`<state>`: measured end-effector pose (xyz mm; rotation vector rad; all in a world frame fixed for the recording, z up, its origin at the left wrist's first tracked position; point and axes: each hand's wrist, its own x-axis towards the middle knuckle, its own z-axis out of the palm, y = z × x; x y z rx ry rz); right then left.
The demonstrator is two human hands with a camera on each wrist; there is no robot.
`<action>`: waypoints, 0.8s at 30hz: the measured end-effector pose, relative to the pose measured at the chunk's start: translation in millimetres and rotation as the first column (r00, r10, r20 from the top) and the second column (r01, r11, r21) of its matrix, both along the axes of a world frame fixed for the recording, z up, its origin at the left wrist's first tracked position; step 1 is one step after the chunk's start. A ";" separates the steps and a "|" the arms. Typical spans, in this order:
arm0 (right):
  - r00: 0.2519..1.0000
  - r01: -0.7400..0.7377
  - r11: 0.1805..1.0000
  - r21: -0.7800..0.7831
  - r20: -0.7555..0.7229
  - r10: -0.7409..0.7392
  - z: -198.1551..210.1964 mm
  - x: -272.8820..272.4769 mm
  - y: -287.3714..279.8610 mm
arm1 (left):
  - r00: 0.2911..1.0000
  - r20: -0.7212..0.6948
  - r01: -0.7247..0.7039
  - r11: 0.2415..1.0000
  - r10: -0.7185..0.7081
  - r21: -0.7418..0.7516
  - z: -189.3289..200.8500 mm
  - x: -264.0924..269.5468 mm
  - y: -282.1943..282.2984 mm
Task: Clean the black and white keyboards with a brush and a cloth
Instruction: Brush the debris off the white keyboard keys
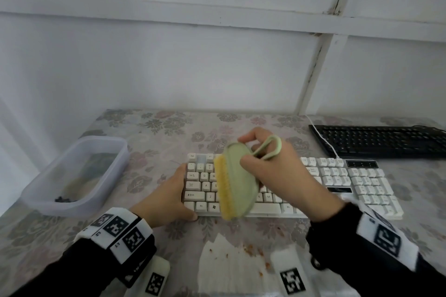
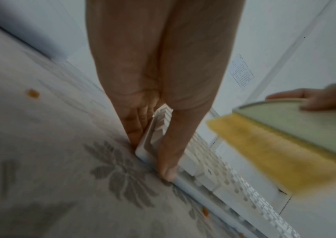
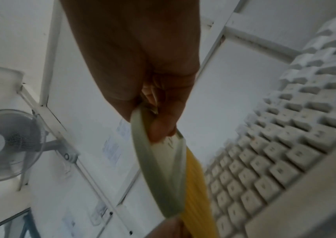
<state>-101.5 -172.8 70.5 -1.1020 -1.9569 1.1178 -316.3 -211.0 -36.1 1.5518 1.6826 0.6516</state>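
Fingers and thumb of the right hand curl round the green back of the brush, near its loop handle, holding it on edge over the left half of the white keyboard with the yellow bristles turned sideways, not down onto the keys. Whether the bristles touch any key is not clear. At the keyboard's left end the left hand steadies it, thumb along the near edge and fingers against the end wall.

The black keyboard lies beyond the white keyboard's right end, apart from it, with a white cable running between them. No cloth is plainly visible; white sheets flecked with orange crumbs lie in front of the keyboard, and a clear plastic tub stands well to its left.

Risks, as I judge them: a tilted brush would skim the key tops and leave grit between the rows; a hard stroke toward the left could push the keyboard out of a light hold; sweeping toward the near edge would add crumbs to that patch.

Only the left wrist view shows the thumb tip pressed on the keyboard's corner; only the right wrist view shows the thumb bearing on the brush back, and a fan on the wall.
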 end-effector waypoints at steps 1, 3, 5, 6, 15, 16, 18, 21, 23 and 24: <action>0.999 0.033 0.999 0.028 -0.017 -0.032 2.2 -4.0 5.1 | 1.000 -0.013 0.011 1.000 -0.011 0.001 0.6 0.0 -0.2; 0.997 0.073 0.995 0.069 -0.039 -0.070 2.8 -14.0 14.4 | 0.999 -0.017 0.032 0.999 -0.032 0.004 2.1 -0.2 -0.4; 0.998 0.064 0.991 0.114 -0.018 -0.063 -0.5 -24.2 20.3 | 0.999 -0.004 0.049 0.999 -0.049 -0.001 2.8 -1.0 -0.6; 0.999 0.050 0.990 0.132 0.004 -0.051 -2.7 -28.6 21.7 | 0.999 0.003 0.052 0.999 -0.052 -0.006 2.9 -1.7 -0.7; 0.990 -0.109 0.984 0.140 0.107 0.095 -35.6 -24.2 -6.7 | 0.998 0.039 0.042 0.999 -0.041 -0.014 4.1 -2.3 -1.1; 0.987 -0.124 0.984 0.128 0.114 0.109 -38.7 -20.2 -14.0 | 0.998 0.046 0.038 0.999 -0.038 -0.008 4.0 -2.1 -1.1; 0.987 -0.130 0.987 0.089 0.111 0.120 -41.3 -13.8 -23.0 | 0.998 0.053 0.035 0.999 -0.035 -0.001 3.7 -2.1 -0.9; 0.995 -0.079 0.996 0.051 0.063 0.076 -31.5 -9.4 -19.2 | 0.999 0.023 0.024 1.000 -0.023 -0.018 3.7 -2.1 -1.2; 1.000 -0.027 0.996 0.088 0.015 0.025 -20.0 -13.2 -9.4 | 1.000 0.003 0.016 0.999 -0.016 -0.030 4.3 -1.8 -1.4; 1.000 0.004 0.993 0.121 0.001 -0.004 -15.3 -17.0 -3.3 | 1.000 -0.002 0.018 0.999 -0.018 -0.030 4.9 -1.5 -1.4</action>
